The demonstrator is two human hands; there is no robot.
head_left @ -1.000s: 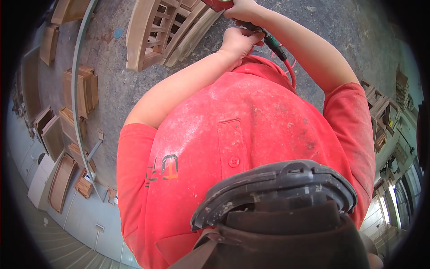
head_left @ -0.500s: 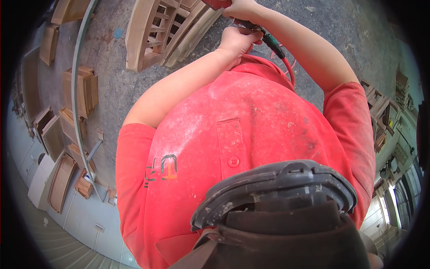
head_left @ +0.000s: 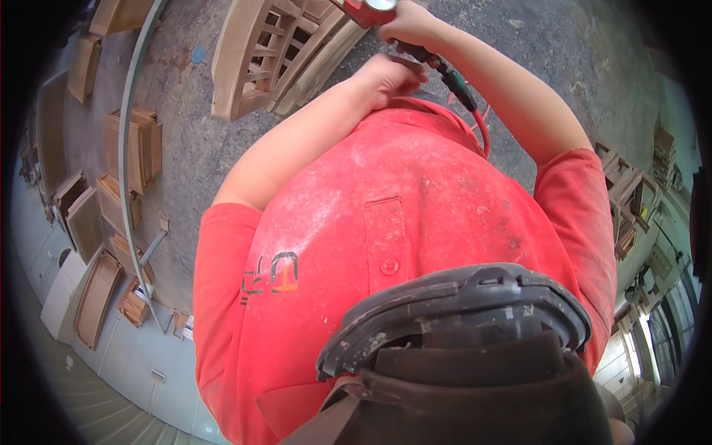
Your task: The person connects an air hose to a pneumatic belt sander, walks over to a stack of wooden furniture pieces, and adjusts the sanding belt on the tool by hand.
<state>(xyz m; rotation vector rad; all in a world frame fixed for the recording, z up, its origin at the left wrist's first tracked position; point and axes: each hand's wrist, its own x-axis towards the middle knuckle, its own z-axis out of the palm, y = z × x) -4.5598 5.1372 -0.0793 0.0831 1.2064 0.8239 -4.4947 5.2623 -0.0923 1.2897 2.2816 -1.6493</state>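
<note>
At the top of the view, my right hand [head_left: 417,28] is wrapped round a red air tool [head_left: 359,12] with a black handle and a round silvery part on top. A dark green coupling [head_left: 458,89] joins its handle end to a red hose [head_left: 483,133]. My left hand [head_left: 386,78] is closed just below the handle, close to the hem of my red shirt [head_left: 430,193]. Its fingers are curled in shadow, and what they hold, if anything, is hidden. Left of the tool is a wooden lattice panel [head_left: 248,63] with curved pieces. The tool's front end is cut off by the frame.
Stacked wooden panels [head_left: 137,148] stand on the grey floor [head_left: 185,141] at left, behind a long curved grey bar [head_left: 126,126]. More wooden frames [head_left: 627,182] lie at right. A black mask [head_left: 452,311] covers the bottom middle.
The air tool and my right hand have shifted slightly down and right, showing more of the red body. My left hand has come away from the handle and sits a little lower.
</note>
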